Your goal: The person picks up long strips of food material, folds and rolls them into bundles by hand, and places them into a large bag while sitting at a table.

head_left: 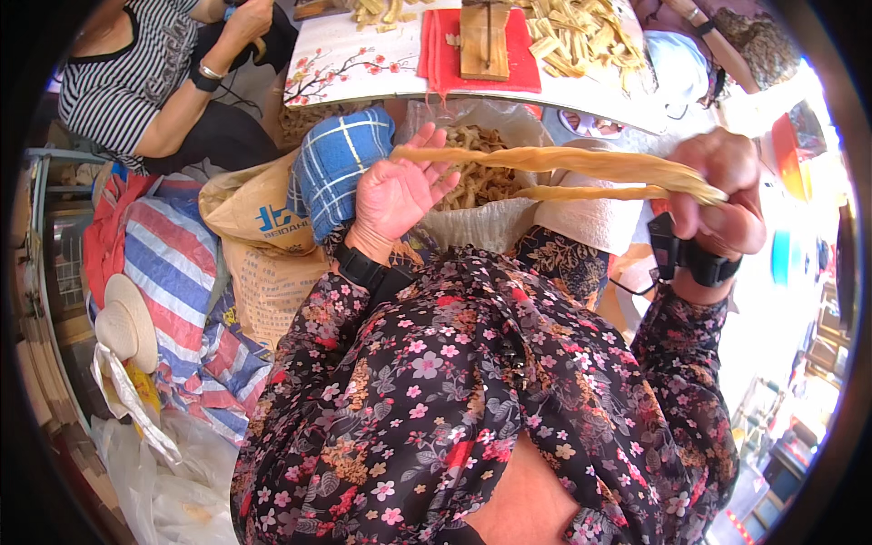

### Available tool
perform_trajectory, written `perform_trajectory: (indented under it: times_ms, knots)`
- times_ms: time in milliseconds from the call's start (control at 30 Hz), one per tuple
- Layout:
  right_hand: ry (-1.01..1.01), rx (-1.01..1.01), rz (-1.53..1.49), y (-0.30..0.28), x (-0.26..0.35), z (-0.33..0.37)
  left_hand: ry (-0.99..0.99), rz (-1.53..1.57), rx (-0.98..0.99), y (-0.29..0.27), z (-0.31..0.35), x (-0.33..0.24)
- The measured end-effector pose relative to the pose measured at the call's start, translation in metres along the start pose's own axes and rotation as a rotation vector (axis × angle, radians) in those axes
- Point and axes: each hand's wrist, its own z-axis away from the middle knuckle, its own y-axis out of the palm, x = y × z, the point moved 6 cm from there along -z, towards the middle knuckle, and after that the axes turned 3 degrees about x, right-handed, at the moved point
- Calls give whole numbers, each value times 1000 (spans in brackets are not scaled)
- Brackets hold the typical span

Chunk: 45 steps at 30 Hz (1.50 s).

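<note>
My right hand (722, 191) grips one end of a long, tan, dried plant strip (545, 158), whose exact kind I cannot tell. A second, thinner length (590, 193) runs below it from the same fist. The upper strip stretches left to my left hand (400, 193), its far end lying against the fingers. That palm faces up, fingers spread and not closed round the strip. Below the strips, between my knees, is a pale plastic sack (481, 221) full of brown curled pieces (477, 177). Both wrists wear black bands.
Ahead stands a white table (363, 77) with a blossom print. On it are a red cloth (440, 54), a wooden block (485, 62) with a narrow metal bar, and piled tan strips (581, 36). A person (154, 91) sits left. Woven bags (173, 263) and a straw hat (127, 318) lie nearby.
</note>
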Motion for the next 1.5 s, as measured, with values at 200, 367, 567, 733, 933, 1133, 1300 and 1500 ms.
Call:
perform_trajectory:
  times_ms: [200,367,567,733,933,1133,1300,1500]
  knots:
    - [-73,-305,-57,-15,-4,17,83,33,-22,9,-2,-7]
    - [427,-196,300,2,-87,-5,68,-1103,-106,64,4,-6]
    - [521,-45,388,38,-116,-46,84,-2116,-261,78,-2,-25]
    - [468,-62,-91,48,-136,-46,25,-2490,-200,117,-13,-12]
    - [317,-36,374,33,-116,-49,211,-2481,-153,127,-17,-16]
    - [219,-104,739,49,-80,-44,82,-2157,-232,134,-17,-18]
    - [134,-183,919,41,-84,-30,0,-1675,-197,135,-14,-8]
    - [48,-315,915,27,-60,-24,501,-1835,-117,187,-3,-7]
